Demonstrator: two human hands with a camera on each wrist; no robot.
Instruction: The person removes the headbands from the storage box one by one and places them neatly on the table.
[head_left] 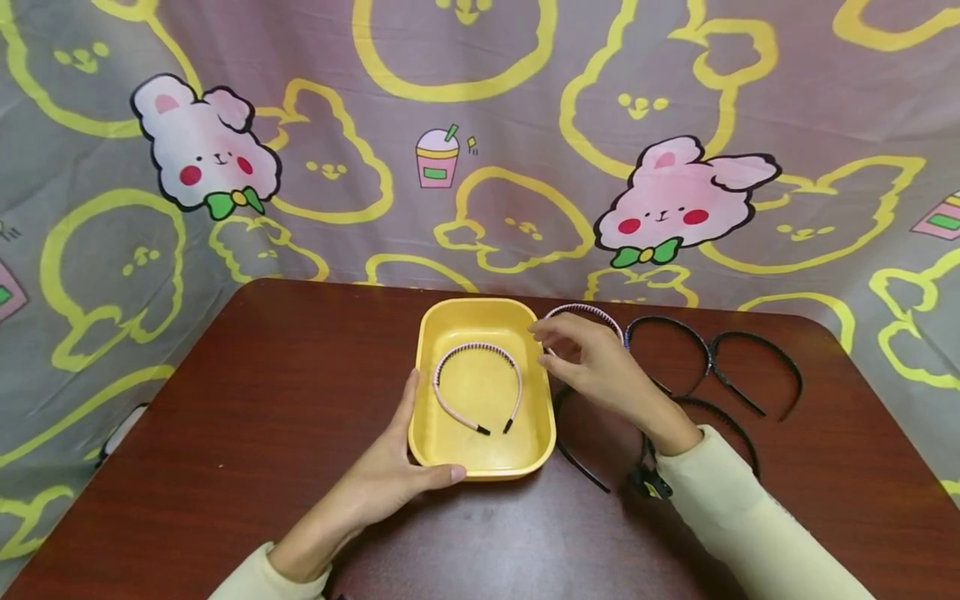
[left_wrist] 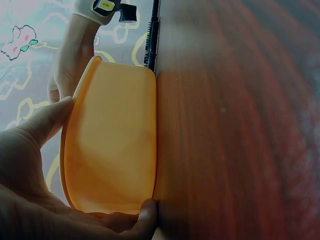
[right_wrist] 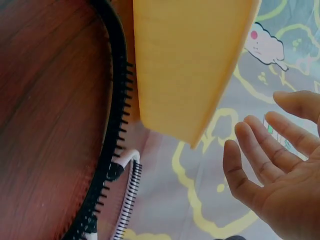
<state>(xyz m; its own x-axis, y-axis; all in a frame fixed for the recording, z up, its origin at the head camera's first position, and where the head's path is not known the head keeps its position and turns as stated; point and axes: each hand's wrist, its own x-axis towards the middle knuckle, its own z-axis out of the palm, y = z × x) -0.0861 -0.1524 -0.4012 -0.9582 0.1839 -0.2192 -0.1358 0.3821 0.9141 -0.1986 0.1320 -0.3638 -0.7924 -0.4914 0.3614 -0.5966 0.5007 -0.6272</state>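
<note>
A yellow plastic box (head_left: 487,475) stands on the table, and a pink headband with dark teeth (head_left: 477,347) lies inside it. My left hand (head_left: 375,483) holds the box at its near left corner, thumb on the front rim and fingers along the left side. In the left wrist view, that hand (left_wrist: 30,195) spans the box wall (left_wrist: 110,140) from rim to base. Over the right rim hovers my right hand (head_left: 600,367), fingers spread and loosely bent, holding nothing. The right wrist view shows its empty palm (right_wrist: 285,165) apart from the box.
Right of the box lie several headbands: a pink one (head_left: 585,308) at the back, a dark one (head_left: 667,319) beside it, and a black one (head_left: 757,335) farther right. Others lie partly under my right arm. A patterned curtain (head_left: 510,150) hangs behind the brown table (head_left: 285,375).
</note>
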